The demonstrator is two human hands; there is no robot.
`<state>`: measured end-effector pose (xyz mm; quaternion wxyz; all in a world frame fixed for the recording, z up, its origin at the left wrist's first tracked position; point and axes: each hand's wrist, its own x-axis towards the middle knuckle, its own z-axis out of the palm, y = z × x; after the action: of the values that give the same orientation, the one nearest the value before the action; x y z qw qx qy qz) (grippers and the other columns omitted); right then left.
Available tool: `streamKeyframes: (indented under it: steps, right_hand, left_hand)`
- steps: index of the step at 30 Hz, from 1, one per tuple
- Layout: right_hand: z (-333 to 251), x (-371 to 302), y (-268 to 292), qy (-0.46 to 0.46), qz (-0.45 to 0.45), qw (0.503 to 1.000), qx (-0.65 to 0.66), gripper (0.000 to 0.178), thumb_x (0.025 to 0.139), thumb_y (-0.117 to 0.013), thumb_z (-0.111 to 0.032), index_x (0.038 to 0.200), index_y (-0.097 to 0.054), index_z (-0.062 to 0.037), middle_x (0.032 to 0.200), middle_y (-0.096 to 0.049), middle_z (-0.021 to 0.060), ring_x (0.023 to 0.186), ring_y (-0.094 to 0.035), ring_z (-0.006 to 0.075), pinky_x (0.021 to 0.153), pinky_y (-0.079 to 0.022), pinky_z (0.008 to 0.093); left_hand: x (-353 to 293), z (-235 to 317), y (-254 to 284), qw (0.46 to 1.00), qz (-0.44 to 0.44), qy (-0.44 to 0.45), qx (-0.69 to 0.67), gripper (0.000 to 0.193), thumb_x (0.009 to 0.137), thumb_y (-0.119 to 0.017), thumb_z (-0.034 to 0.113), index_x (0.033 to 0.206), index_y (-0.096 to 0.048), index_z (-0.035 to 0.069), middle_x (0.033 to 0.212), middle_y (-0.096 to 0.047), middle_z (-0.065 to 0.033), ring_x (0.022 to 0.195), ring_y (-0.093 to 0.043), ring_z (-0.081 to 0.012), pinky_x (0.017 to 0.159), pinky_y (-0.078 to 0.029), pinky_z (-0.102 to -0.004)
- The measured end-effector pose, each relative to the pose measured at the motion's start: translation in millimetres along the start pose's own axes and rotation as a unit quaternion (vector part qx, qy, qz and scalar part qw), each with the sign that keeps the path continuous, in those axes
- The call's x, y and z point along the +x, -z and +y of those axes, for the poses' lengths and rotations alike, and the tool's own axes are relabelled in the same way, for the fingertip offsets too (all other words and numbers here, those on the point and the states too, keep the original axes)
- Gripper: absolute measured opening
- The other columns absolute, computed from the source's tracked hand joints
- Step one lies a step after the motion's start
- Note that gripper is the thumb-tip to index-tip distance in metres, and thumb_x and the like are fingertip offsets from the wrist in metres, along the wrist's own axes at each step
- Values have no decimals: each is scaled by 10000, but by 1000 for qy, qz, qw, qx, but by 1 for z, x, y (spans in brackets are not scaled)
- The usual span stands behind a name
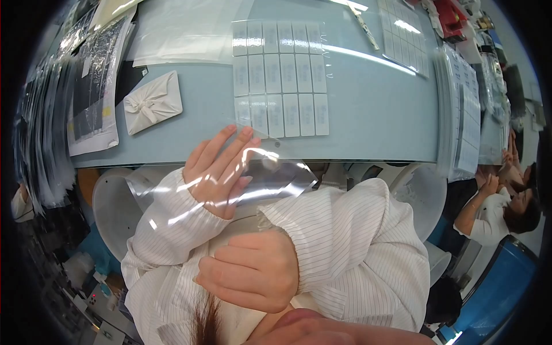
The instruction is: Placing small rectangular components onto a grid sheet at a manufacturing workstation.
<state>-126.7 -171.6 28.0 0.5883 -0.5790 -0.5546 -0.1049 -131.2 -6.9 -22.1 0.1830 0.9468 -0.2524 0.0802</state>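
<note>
My left hand [221, 167] is open, its stretched fingers at the near left corner of a clear sheet of pale rectangular labels [282, 80] on the table. A glossy clear plastic film [270, 181] spreads in front of my left hand and sleeve, bending below the table edge with bright reflections. Near my chest, my right hand [253, 270] is closed with its fingers curled under. What those fingers hold, if anything, is hidden. A strand of hair hangs just below the right hand.
On the pale blue table [379, 115] lie a knotted cream cloth bundle [152, 103], translucent sheets [184, 34], a patterned pen-like stick [363, 27] and another label sheet [402, 37]. Stacked sheets hang at the left [49, 126] and right [460, 109] edges. Another person [489, 207] sits right.
</note>
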Motion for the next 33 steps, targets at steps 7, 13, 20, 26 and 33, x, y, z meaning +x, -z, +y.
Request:
streamKeyframes:
  steps: [7, 13, 20, 26, 33]
  right_hand:
    - [44, 3, 35, -84, -47, 983, -155, 330, 661, -716, 4, 984, -681, 64, 855, -643, 158, 676, -641, 277, 520, -503, 354]
    - [168, 8, 102, -135, -87, 864, -478, 127, 810, -717, -64, 894, -622, -57, 875, -612, 85, 728, -657, 307, 596, -532, 394]
    - [208, 6, 183, -258, -79, 742, -613, 266, 899, -713, -199, 1140, -658, -101, 1051, -644, 87, 871, -685, 326, 770, -561, 416]
    - [206, -21, 215, -245, -68, 750, -611, 246, 903, -726, -222, 1103, -706, -82, 983, -638, 87, 820, -664, 299, 757, -561, 393]
    - [213, -18, 216, -169, -163, 703, -672, 119, 926, -642, -46, 1021, -710, -25, 903, -648, 88, 766, -668, 263, 683, -552, 351]
  left_hand:
    - [16, -26, 3, 994, -9, -49, -96, 502, 758, -684, 21, 1255, -617, -17, 1306, -632, -164, 1238, -585, -391, 981, -495, -473]
    - [53, -39, 21, 990, -61, -38, -124, 358, 835, -666, 47, 1191, -660, 16, 1211, -634, -153, 1129, -603, -376, 978, -490, -448]
    - [84, -67, 13, 999, -37, -7, -31, 494, 790, -795, 157, 1245, -629, 62, 1300, -576, -127, 1266, -524, -340, 1066, -428, -453]
    - [90, -75, 13, 998, -56, 17, -4, 672, 746, -856, 246, 1349, -591, 115, 1496, -465, -152, 1399, -422, -361, 1169, -349, -468]
    - [85, -71, 11, 997, -65, 35, -22, 739, 750, -858, 213, 1417, -550, 136, 1555, -410, -151, 1440, -384, -356, 1194, -333, -472]
